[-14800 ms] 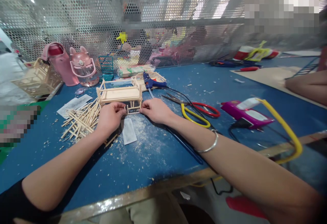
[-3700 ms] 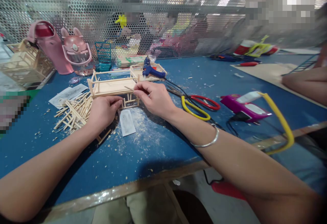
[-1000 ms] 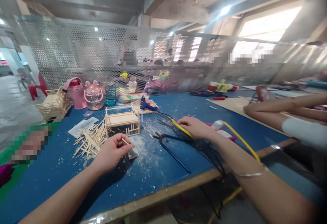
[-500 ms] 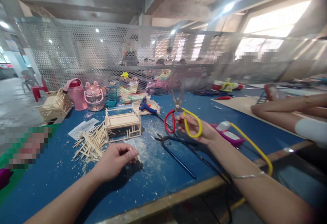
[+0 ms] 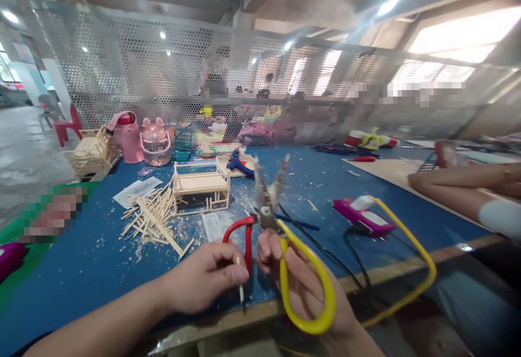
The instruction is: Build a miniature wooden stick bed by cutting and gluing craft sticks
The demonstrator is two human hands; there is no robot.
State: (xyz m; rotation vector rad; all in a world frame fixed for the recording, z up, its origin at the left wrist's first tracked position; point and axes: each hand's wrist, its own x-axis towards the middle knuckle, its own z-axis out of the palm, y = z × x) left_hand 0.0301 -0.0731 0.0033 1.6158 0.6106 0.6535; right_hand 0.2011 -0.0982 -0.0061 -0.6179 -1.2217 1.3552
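Note:
My left hand (image 5: 195, 281) is closed, pinching a short thin wooden stick (image 5: 241, 293) between thumb and fingers. It is right beside the red handle of the scissors (image 5: 267, 213); whether it also grips that handle I cannot tell. My right hand (image 5: 303, 281) is closed around the yellow handle, with the blades apart and pointing up and away. Behind the scissors lie blue-handled pliers (image 5: 303, 223), mostly hidden. A miniature wooden bed-like frame (image 5: 202, 183) stands farther back, next to a loose pile of wooden sticks (image 5: 152, 213).
A blue glue gun (image 5: 240, 164) rests behind the frame. Pink bottles (image 5: 130, 137) and another wooden model (image 5: 91, 153) stand at the back left. On the right are a purple device (image 5: 362, 217), a yellow tube (image 5: 411, 243) and another person's arms (image 5: 459, 183). A perforated screen (image 5: 134, 75) crosses behind.
Both hands have come closer to me and to each other, the left bringing the stick, the right the scissors. The scissors now cover most of the pliers. The view has shifted slightly.

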